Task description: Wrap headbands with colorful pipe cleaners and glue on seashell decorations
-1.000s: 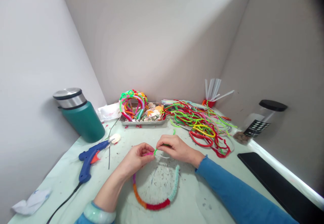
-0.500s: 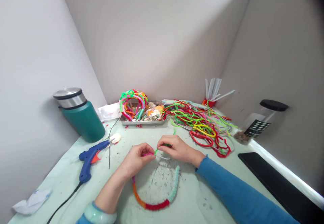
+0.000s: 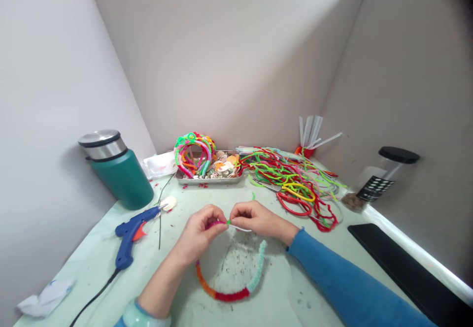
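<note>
A curved headband [image 3: 232,296] wrapped in fuzzy bands of orange, red and pale blue lies in front of me. Its pink stretch is pinched between the thumb and fingers of my left hand [image 3: 199,232]. Just past those fingertips, a small bit of green pipe cleaner [image 3: 228,222] circles the band where bare white [image 3: 241,228] begins. My right hand [image 3: 255,217] is closed at that same spot, its thumb and forefinger pinching the green strand; most of the strand is hidden behind the fingers. A green tip shows just beyond that hand.
A blue glue gun [image 3: 129,236] and a green bottle [image 3: 121,174] stand left. Behind are a metal tray [image 3: 210,181] of shells with finished headbands [image 3: 194,154], scissors [image 3: 295,201], tangled pipe cleaners [image 3: 273,164] and a cup of white sticks [image 3: 310,132]. A jar [image 3: 380,179] is right.
The green strand has drawn closer around the band, and my right fingertips have come down next to my left. The headband has shifted slightly right.
</note>
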Available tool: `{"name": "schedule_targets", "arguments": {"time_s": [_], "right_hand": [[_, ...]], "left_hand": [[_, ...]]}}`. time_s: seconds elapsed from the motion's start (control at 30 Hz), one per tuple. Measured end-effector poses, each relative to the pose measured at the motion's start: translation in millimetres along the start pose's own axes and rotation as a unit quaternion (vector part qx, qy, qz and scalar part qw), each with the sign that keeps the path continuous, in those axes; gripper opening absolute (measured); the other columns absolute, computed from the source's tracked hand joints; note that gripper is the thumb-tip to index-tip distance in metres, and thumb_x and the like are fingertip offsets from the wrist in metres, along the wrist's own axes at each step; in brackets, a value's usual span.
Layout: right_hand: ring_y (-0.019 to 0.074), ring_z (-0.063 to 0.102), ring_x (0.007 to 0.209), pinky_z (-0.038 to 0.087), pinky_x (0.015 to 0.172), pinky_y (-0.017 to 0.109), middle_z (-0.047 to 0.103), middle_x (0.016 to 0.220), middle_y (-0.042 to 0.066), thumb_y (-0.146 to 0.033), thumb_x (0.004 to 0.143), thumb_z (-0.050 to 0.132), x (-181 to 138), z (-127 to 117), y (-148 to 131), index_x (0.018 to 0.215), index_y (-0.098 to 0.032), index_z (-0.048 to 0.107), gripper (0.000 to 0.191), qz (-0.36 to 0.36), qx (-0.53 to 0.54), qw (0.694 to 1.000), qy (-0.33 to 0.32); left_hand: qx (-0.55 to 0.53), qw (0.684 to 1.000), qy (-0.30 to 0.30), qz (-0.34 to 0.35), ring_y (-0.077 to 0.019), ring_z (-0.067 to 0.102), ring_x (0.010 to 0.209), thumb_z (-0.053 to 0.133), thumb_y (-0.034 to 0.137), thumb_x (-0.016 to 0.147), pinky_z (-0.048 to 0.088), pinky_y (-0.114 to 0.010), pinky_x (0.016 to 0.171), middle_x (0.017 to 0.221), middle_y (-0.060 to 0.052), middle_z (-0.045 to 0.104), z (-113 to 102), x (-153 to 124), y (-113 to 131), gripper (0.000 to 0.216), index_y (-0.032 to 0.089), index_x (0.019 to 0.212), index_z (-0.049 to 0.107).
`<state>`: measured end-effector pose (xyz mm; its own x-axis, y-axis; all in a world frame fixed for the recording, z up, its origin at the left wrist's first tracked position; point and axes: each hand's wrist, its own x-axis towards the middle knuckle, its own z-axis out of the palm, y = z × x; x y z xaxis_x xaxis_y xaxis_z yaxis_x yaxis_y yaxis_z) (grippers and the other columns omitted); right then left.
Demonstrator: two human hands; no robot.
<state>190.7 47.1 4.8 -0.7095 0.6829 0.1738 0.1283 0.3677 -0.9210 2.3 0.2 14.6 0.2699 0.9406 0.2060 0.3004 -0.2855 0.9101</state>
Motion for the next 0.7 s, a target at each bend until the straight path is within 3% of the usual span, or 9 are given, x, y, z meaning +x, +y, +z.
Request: {"name": "schedule_targets", "arguments": {"time_s": [0.13, 0.3, 0.4, 0.5, 0.7], "right_hand": [[0.0063, 0.041, 0.05, 0.032, 0.047, 0.018, 0.053, 0.06, -0.003, -0.036, 0.079, 0.057, 1, 4, 4, 0.071, -0.013, 0.058, 0.024, 0.024, 0.061, 0.997, -0.039], [0.0063, 0.043, 0.048, 0.034, 0.047, 0.018, 0.056, 0.06, -0.003, -0.043, 0.075, 0.06, 3, 8, 8, 0.072, -0.013, 0.059, 0.031, 0.063, 0.089, 0.993, -0.04], [0.0081, 0.049, 0.056, 0.039, 0.053, 0.019, 0.059, 0.066, -0.001, -0.041, 0.071, 0.065, 4, 5, 7, 0.077, -0.013, 0.061, 0.029, 0.061, 0.082, 0.995, -0.011], [0.0108, 0.054, 0.066, 0.042, 0.06, 0.022, 0.062, 0.077, 0.002, -0.039, 0.073, 0.064, 5, -1, 4, 0.083, -0.014, 0.063, 0.027, 0.047, 0.073, 0.995, 0.039], [0.0123, 0.055, 0.071, 0.043, 0.062, 0.022, 0.063, 0.082, 0.004, -0.039, 0.084, 0.05, 1, -7, -6, 0.089, -0.014, 0.062, 0.029, 0.019, 0.031, 0.997, 0.063]], "left_hand": [[-0.019, 0.999, -0.011, 0.038, -0.0152, 0.053, 0.078, 0.058, 0.022, 0.076, 0.04, -0.025, 0.072, 0.085, -0.004, 0.056, 0, 0, 5, 0.007, 0.015, 0.073, 0.058], [-0.079, 0.997, -0.003, -0.001, -0.0165, 0.055, 0.08, 0.057, 0.026, 0.078, 0.042, -0.026, 0.072, 0.086, -0.006, 0.061, 1, -1, 6, 0.01, 0.016, 0.077, 0.056], [-0.079, 0.996, 0.015, -0.038, -0.0118, 0.052, 0.065, 0.059, 0.03, 0.077, 0.04, -0.022, 0.06, 0.075, -0.002, 0.059, 2, -1, 4, 0.014, 0.016, 0.079, 0.056], [-0.074, 0.994, 0.029, -0.075, -0.0061, 0.038, 0.046, 0.06, 0.033, 0.075, 0.029, -0.019, 0.045, 0.06, 0.005, 0.05, 2, 0, 0, 0.018, 0.016, 0.08, 0.055], [-0.064, 0.992, 0.066, -0.088, -0.0058, 0.035, 0.045, 0.062, 0.034, 0.072, 0.024, -0.019, 0.043, 0.055, 0.007, 0.045, 3, 2, -9, 0.021, 0.017, 0.074, 0.052]]}}
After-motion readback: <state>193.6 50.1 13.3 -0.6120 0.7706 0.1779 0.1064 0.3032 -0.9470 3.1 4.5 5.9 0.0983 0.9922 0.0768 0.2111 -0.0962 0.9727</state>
